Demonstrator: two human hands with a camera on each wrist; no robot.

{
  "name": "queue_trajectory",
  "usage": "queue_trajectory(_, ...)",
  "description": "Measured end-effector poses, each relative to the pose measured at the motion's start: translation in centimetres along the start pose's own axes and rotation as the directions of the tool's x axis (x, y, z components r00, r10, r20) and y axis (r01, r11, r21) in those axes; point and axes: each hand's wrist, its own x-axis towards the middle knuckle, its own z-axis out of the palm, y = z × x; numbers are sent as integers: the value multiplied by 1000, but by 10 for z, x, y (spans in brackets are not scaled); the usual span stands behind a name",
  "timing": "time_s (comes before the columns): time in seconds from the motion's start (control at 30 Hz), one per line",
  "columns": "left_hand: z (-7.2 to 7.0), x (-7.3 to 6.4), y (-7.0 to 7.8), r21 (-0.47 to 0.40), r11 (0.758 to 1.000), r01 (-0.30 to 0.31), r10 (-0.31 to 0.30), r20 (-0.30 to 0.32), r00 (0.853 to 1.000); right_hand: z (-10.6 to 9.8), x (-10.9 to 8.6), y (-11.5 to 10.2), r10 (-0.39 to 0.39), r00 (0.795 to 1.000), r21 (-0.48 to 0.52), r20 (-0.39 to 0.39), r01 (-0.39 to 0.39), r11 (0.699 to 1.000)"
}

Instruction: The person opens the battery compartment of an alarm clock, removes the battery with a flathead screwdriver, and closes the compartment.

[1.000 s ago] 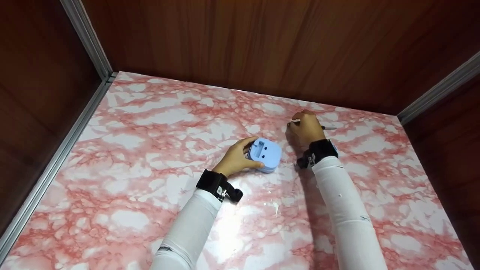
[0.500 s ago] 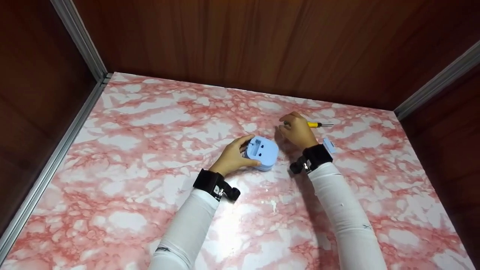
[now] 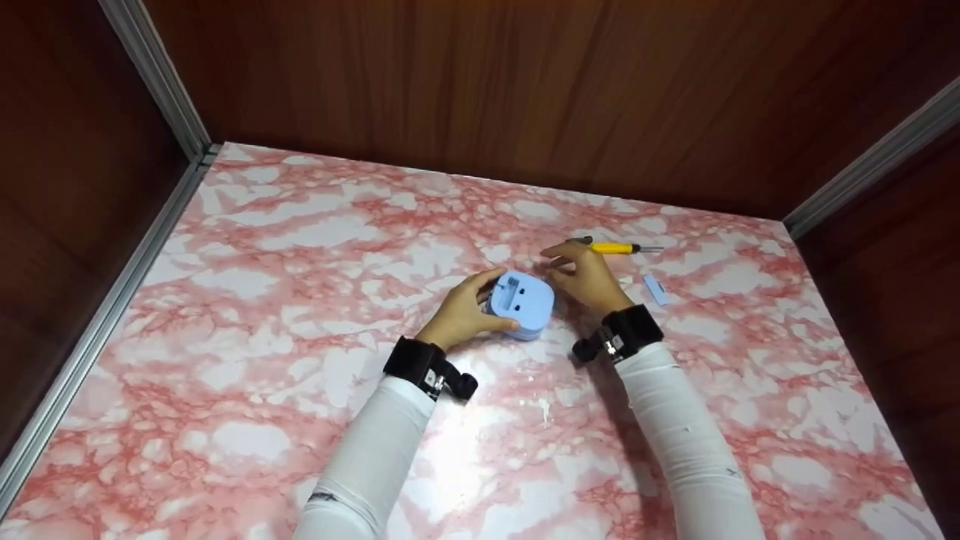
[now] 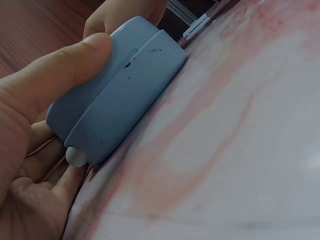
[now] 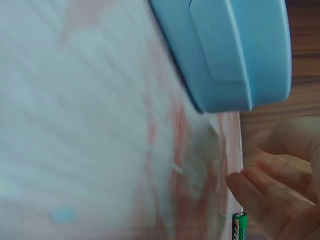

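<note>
A light blue rounded device [image 3: 534,296] with an uncovered battery compartment is gripped by my left hand [image 3: 465,311], thumb on the near side and fingers around the far left side. In the left wrist view, a pale round knob [image 4: 76,156] sticks out of the device's lower end. My right hand [image 3: 589,281] is just right of the device, its fingers loosely extended with nothing visible between them. Behind that hand lies a screwdriver [image 3: 613,248] with a yellow handle. A green battery [image 5: 240,226] shows near the fingers in the right wrist view.
To the right of my right hand lies a small blue cover [image 3: 655,289]. Everything rests on a red and white marbled tabletop [image 3: 300,315]. Dark wooden panels [image 3: 480,90] enclose it at the back and sides, with metal rails [image 3: 169,90] at the corners.
My right hand has moved left and nearer, from over the screwdriver toward the device. The screwdriver's yellow handle and the blue cover are now uncovered. My left hand keeps its grip.
</note>
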Motion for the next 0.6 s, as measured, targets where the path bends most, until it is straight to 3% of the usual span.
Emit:
queue_trajectory(0.3,0,-1,1,0,1000,8,-8,3,1000,9,-11,0,-84,996,126,43,78,989)
queue_trajectory(0.6,0,-1,2,11,1000,-6,6,6,1000,9,-20,5,-74,990,198,122,49,979)
